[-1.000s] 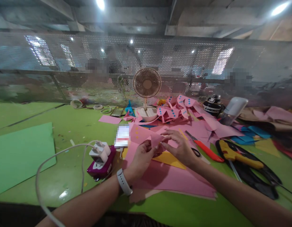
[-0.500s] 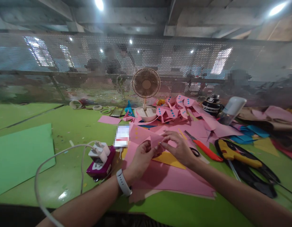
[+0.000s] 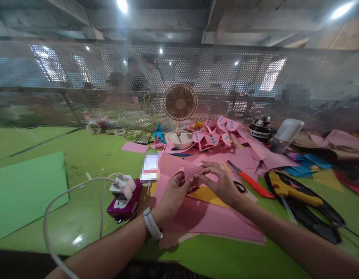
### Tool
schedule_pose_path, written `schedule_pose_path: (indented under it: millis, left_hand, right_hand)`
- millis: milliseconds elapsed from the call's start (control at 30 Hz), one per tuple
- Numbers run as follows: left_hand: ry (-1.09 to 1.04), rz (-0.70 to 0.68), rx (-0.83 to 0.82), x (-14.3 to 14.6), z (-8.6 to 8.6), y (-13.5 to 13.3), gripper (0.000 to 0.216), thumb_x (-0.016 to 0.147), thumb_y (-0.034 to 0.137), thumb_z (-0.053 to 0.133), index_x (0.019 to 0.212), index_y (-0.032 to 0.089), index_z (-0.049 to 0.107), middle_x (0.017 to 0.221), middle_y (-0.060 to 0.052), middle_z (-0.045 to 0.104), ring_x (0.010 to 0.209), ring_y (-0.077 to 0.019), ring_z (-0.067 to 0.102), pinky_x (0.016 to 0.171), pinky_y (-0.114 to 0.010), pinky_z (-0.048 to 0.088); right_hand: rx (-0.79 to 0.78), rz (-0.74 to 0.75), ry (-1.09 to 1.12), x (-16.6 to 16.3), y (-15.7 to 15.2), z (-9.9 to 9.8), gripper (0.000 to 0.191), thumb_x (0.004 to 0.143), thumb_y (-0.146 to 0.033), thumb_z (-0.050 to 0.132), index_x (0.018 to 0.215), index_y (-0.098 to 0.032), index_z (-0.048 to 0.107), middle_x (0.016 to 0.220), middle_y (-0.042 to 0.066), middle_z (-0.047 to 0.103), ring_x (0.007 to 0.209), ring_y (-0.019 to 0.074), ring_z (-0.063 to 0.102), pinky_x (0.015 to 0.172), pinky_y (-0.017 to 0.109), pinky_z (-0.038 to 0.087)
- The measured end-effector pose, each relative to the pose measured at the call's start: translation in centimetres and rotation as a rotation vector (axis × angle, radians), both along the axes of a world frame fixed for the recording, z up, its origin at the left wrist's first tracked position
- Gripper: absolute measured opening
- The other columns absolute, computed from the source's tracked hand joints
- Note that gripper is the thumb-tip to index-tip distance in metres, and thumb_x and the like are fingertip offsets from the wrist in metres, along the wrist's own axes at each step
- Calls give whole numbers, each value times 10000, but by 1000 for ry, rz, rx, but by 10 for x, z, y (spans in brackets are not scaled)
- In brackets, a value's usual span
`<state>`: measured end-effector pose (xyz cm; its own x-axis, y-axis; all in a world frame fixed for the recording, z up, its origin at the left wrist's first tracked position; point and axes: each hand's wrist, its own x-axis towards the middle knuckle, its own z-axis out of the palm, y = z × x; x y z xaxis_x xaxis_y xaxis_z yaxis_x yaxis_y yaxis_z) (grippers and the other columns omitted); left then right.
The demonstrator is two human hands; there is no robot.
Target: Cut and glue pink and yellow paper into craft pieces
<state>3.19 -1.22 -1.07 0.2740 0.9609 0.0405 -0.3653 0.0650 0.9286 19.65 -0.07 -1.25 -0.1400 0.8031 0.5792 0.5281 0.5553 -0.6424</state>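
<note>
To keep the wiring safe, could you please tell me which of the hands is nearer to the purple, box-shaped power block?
Left: the left hand, holding pink paper, is to the right of the purple power block; the right hand is farther right.

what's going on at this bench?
A person's left hand holds a pink paper piece while the right hand is at its edge; whether it pinches the paper is unclear. Beneath lie pink sheets and a yellow strip. Blue-spotted pink cutouts are heaped beside the fan, and a red-handled cutter lies to the right.
</note>
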Motion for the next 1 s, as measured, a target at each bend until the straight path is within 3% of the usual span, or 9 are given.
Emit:
schedule_pose_path:
  millis: [367,567,1000]
  left_hand:
    - [5,24,-6,0,-2,1,203,688,267,724,767,137,589,786,-25,620,756,-153,610,781,-348,500]
    - [-2,9,-6,0,0,1,242,676,289,732,814,141,599,864,-48,638,821,-176,612,804,-368,489]
    - [25,-40,12,-2,-4,0,191,738,299,681,801,153,575,839,-28,607,824,-163,588,806,-371,490]
  right_hand:
    - [-15,18,-12,1,-1,2,83,742,-261,617,801,-221,660,1059,91,616,1079,246,525,930,421,397]
    - [-13,28,8,1,2,2,89,764,-282,614,770,-213,671,1037,92,628,1072,233,527,938,407,388]
    - [-72,45,71,6,7,3,84,768,-274,616,791,-220,677,1104,74,613,1113,219,507,969,400,363]
